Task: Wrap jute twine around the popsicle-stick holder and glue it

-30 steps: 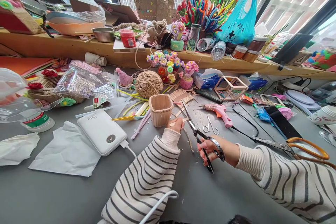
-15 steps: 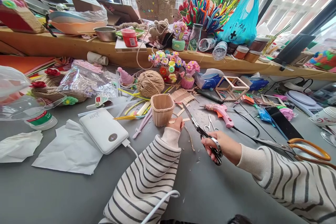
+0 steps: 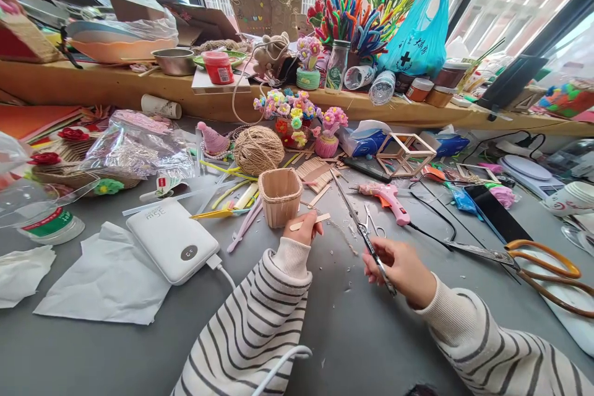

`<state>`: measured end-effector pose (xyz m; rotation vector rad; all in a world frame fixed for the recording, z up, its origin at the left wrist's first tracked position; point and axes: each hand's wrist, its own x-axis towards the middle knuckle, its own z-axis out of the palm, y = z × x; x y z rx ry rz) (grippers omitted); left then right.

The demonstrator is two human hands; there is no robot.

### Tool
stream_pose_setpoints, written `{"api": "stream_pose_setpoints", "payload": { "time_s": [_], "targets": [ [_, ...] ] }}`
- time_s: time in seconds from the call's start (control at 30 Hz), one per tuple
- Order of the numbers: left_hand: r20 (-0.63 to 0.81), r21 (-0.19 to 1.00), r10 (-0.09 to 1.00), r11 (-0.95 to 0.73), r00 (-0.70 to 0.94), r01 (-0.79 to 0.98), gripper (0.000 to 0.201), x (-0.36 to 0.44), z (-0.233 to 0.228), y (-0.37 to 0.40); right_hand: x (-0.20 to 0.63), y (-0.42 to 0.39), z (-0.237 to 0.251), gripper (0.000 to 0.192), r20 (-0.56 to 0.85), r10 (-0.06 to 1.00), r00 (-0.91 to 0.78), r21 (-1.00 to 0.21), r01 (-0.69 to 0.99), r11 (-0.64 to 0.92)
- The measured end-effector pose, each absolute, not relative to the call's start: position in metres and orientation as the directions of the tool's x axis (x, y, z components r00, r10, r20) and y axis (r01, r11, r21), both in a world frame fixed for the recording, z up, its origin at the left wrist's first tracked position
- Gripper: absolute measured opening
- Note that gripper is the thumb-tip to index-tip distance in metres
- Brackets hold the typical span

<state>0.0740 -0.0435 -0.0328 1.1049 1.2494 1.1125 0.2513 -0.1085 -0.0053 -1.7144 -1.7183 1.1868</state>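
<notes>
Between the fingers of my left hand (image 3: 301,229) is a short wooden craft stick (image 3: 320,219), its end sticking out to the right. Just behind that hand stands a small wooden-slat basket (image 3: 273,207) with twine round its rim. My right hand (image 3: 399,266) grips black-handled scissors (image 3: 355,216), blades pointing up and away, apart from the stick. A loose bit of twine (image 3: 344,236) lies on the table between the hands. Small white-handled scissors (image 3: 372,223) and a pink glue gun (image 3: 387,199) lie beyond the right hand.
To the left a white power bank (image 3: 171,241) with a cable lies by white tissue (image 3: 106,278). A ball of twine (image 3: 258,150) sits behind the basket. Large orange-handled scissors (image 3: 520,258) and a phone (image 3: 496,215) lie at right. A crowded wooden ledge (image 3: 195,86) runs along the back.
The craft stick has been raised and tilted in my left hand. My right hand has turned the scissors, which now show edge-on. The view has shifted slightly.
</notes>
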Motion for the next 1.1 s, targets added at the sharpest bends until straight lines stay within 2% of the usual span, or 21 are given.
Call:
{"api": "stream_pose_setpoints", "payload": {
  "time_s": [0.1,0.17,0.23,0.3,0.4,0.57,0.67,0.8,0.9,0.97,1.1],
  "targets": [
    [-0.110,0.994,0.994,0.110,0.000,-0.009,0.039,0.074,-0.029,-0.047,0.256,-0.112,-0.015,0.015,-0.010,0.998,-0.066,-0.506,0.861,0.052],
    [-0.099,0.995,0.995,0.099,-0.013,-0.005,0.039,0.073,-0.027,-0.050,0.258,-0.116,-0.024,0.003,0.176,0.982,-0.063,-0.296,0.949,0.114],
    [-0.090,0.996,0.996,0.090,-0.024,-0.002,0.039,0.072,-0.026,-0.053,0.258,-0.119,-0.034,0.012,0.341,0.937,-0.076,-0.138,0.982,0.130],
    [-0.087,0.996,0.996,0.087,-0.030,-0.002,0.039,0.071,-0.026,-0.054,0.256,-0.122,-0.041,0.016,0.455,0.886,-0.086,-0.010,0.995,0.102],
    [-0.087,0.996,0.996,0.087,-0.031,-0.005,0.039,0.071,-0.026,-0.056,0.253,-0.124,-0.046,0.015,0.494,0.863,-0.106,0.082,0.994,0.075],
    [-0.074,0.997,0.997,0.074,-0.037,-0.012,0.039,0.071,-0.027,-0.055,0.251,-0.123,-0.042,0.017,0.455,0.888,-0.062,0.055,0.998,0.041],
    [-0.065,0.998,0.997,0.065,-0.048,-0.001,0.040,0.070,-0.028,-0.054,0.250,-0.126,-0.042,0.020,0.421,0.907,-0.018,-0.014,1.000,0.026],
    [-0.057,0.998,0.997,0.058,-0.057,0.009,0.041,0.069,-0.029,-0.053,0.247,-0.133,-0.047,0.014,0.315,0.948,0.055,-0.126,0.992,-0.016],
    [-0.043,0.999,0.998,0.044,-0.049,0.011,0.042,0.069,-0.027,-0.054,0.246,-0.134,-0.047,0.018,0.268,0.959,0.088,-0.204,0.979,-0.033],
    [-0.026,1.000,0.999,0.027,-0.036,0.012,0.044,0.069,-0.025,-0.055,0.246,-0.131,-0.043,0.019,0.206,0.975,0.085,-0.226,0.973,-0.037],
    [0.022,1.000,1.000,-0.022,-0.006,0.009,0.046,0.068,-0.021,-0.057,0.247,-0.122,-0.025,0.019,-0.007,1.000,0.028,-0.243,0.970,-0.029]
  ]
}}
